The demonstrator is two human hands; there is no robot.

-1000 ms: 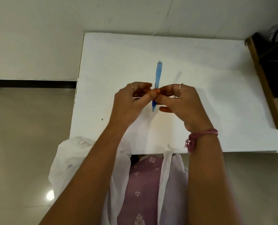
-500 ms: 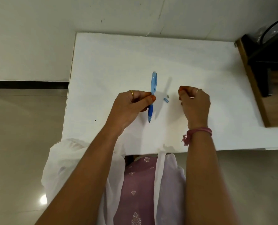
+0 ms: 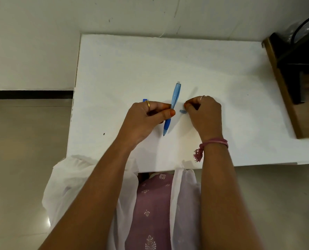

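The step in hand seems to be work on the parts of a pen, and whether it is being taken apart or put together I cannot tell. The left hand (image 3: 146, 117) pinches the pen (image 3: 175, 96) between thumb and curled fingers, about the middle of the counter (image 3: 222, 69). The writing tip points to the near edge and the button end to the far edge. The right hand (image 3: 203, 112) has its fingers curled, with the tips at a small blue part (image 3: 182, 111) that lies just beside the pen. If it already pinches this part is not clear. The next move probably calls for a fine grasp on it while the left hand keeps the pen steady. I count one pen, one small blue part, and one dark blue piece (image 3: 145, 100) showing behind the left knuckles.
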